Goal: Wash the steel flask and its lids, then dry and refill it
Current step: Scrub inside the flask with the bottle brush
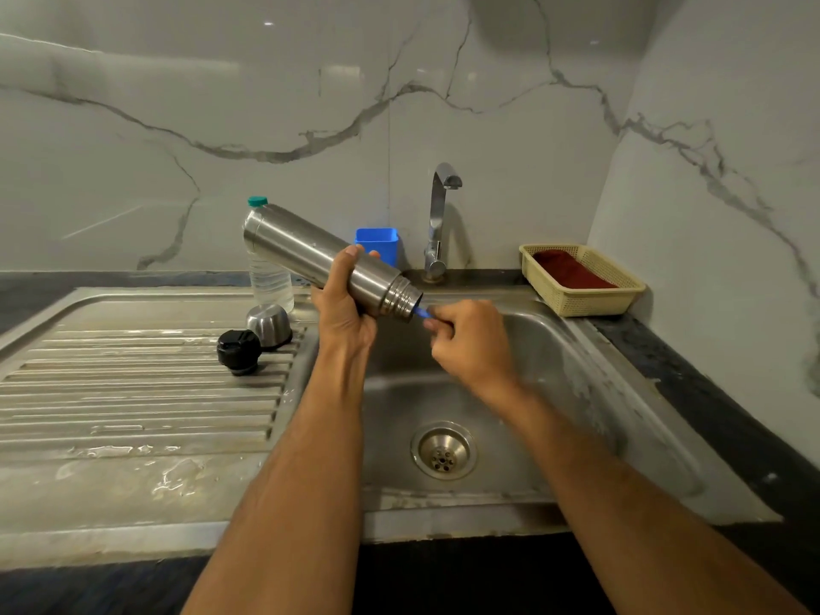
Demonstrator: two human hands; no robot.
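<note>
My left hand (344,299) grips the steel flask (301,250) around its middle and holds it tilted over the sink basin (554,370), open mouth pointing down to the right. My right hand (470,339) pinches a blue handle (423,313) that goes into the flask's mouth; the rest of that tool is hidden inside. The steel cup lid (269,324) sits upside down on the drainboard (133,392). The black stopper lid (238,351) lies just in front of it.
A clear water bottle (271,281) with a teal cap stands behind the flask. A blue holder (377,242) and the tap (439,215) are at the back. A beige basket (585,299) with a red cloth sits at the right. The drainboard is wet.
</note>
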